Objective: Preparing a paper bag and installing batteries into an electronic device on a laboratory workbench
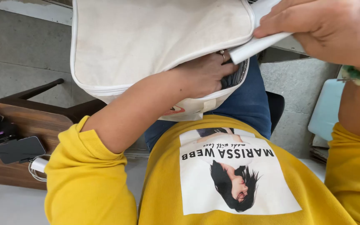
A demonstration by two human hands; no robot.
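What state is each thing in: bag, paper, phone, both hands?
cream canvas bag: on the lap, zip opening open
left hand: reaching into the bag's opening, fingers partly hidden
right hand: closed on the white paper
white paper: folded or rolled, held at the bag's opening
phone: flat on the wooden seat, cable attached, screen dark

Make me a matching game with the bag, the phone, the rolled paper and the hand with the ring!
Things:
1. cream bag
2. dark phone
3. white rolled paper
4. left hand with a ring

Places:
A. on the brown wooden chair, plugged into a white cable
B. gripped by the right hand
C. resting on the lap, over blue jeans
D. reaching inside the bag's opening

Pairs: 1-C, 2-A, 3-B, 4-D
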